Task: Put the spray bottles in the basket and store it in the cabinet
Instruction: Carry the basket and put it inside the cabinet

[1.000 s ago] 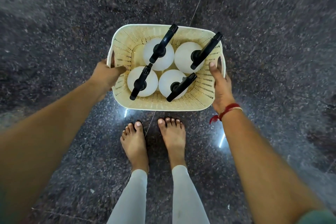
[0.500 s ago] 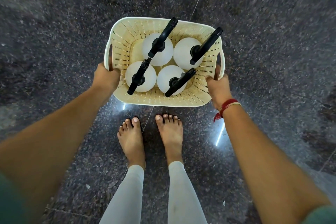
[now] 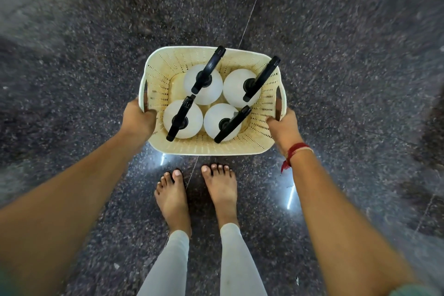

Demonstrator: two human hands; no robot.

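Cream perforated basket (image 3: 204, 145) (four white, black-topped spray bottles (image 3: 203, 84) inside)

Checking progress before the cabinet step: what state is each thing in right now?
basket: gripped at both side handles, holding four bottles
spray bottles: four, upright inside basket
left hand: closed on left handle
right hand: closed on right handle
cabinet: not in view

Cream perforated basket (image 3: 206, 145), white spray bottles (image 3: 183, 119) with black tops, dark speckled floor (image 3: 336, 55), red wrist thread (image 3: 294, 151)
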